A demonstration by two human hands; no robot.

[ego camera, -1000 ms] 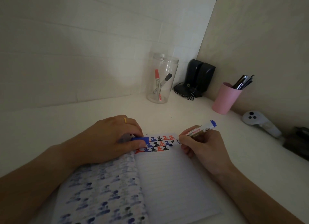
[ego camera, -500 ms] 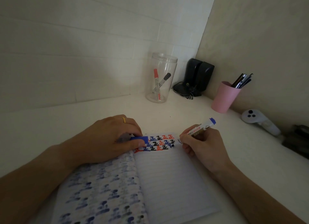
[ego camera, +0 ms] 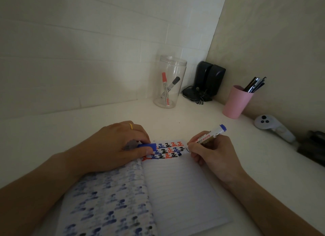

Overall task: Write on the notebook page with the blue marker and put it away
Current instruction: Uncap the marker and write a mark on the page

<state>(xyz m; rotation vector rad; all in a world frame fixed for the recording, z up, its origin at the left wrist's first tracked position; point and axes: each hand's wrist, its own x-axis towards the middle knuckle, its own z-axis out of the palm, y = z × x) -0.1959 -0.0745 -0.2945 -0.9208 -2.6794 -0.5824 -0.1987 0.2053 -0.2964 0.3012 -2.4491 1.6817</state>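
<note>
Two hands at work: right hand (ego camera: 213, 153) pinches the blue marker (ego camera: 209, 136), tip on the notebook (ego camera: 184, 191) page, while left hand (ego camera: 112, 147) pins it flat, fingers clamped on the cap (ego camera: 148, 146) so it's ready for recapping.

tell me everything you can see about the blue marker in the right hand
The blue marker has a white barrel with printed red and dark lettering and a blue plug at its back end. It is uncapped; its blue cap sits in the left hand. The right hand grips it low with its fingers, pen-style. It tilts up and to the right, tip down at the right edge of the notebook page, beside the rows of characters.
</note>
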